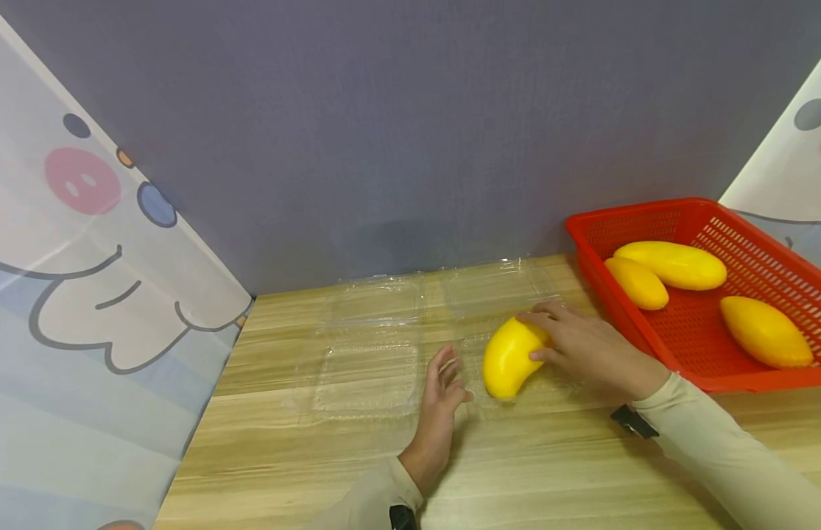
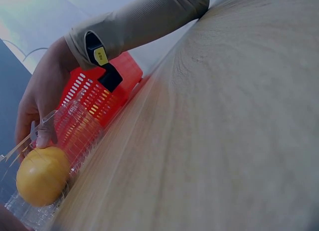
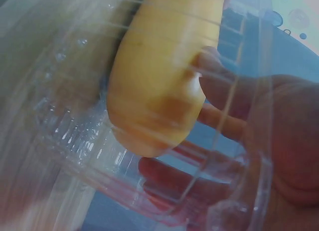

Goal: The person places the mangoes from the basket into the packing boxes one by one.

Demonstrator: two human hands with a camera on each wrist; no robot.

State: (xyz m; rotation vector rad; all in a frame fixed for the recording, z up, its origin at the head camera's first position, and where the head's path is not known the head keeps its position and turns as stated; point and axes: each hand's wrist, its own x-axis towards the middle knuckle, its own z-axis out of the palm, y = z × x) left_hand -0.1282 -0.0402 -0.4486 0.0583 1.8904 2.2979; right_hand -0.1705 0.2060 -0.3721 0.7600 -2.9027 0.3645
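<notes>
My right hand (image 1: pixel 585 350) grips a curved yellow mango (image 1: pixel 509 361) by its upper right side, thumb on the near side and fingers over the top. The mango is at the near half of a clear plastic clamshell box (image 1: pixel 496 287), whose lid lies folded back toward the wall. In the right wrist view, the box's transparent wall stands between the camera and the mango (image 3: pixel 159 81). My left hand (image 1: pixel 439 408) is at the box's left side with fingers loosely bent, holding nothing; whether it touches the rim is unclear.
A second clear clamshell box (image 1: pixel 367 375) lies unfolded on the left of the wooden table (image 1: pixel 516 471). At the right stands a red perforated basket (image 1: pixel 688 379) holding several yellow mangoes (image 1: pixel 671 265). A grey wall (image 1: pixel 410 147) rises behind the table.
</notes>
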